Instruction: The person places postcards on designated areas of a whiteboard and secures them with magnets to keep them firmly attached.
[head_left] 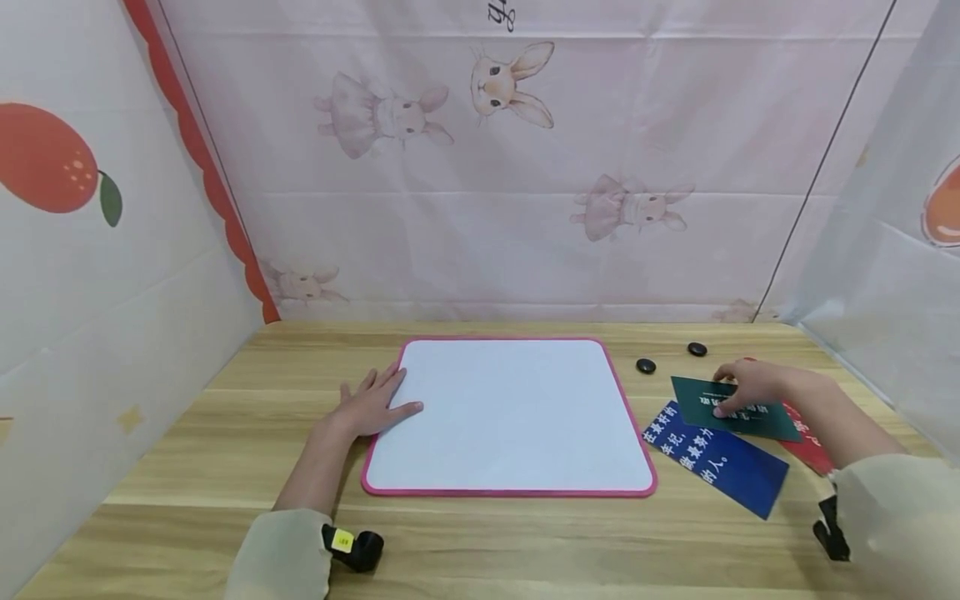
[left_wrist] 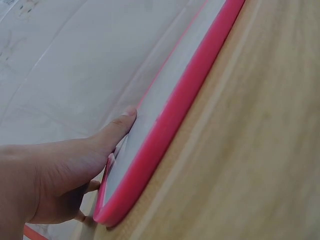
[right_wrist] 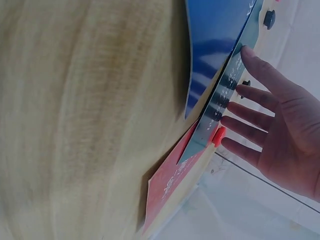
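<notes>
Fingers of the left hand are spread over the left rim of the whiteboard, thumb laid on the white face. Fingers of the right hand are spread and fairly straight, tips set at the green card; thumb is placed on its face.

Whiteboard, pink-framed, is laid flat mid-table. Green card is located right of it, lapped over parts of the blue card and red card. Blue card's corner is set just beside the board's right rim; contact can't be told. Two black discs are placed beyond the cards, apart from each other. Red knob is seen by the right fingertips, right wrist view. Wooden table is backed by a rabbit-print sheet.
</notes>
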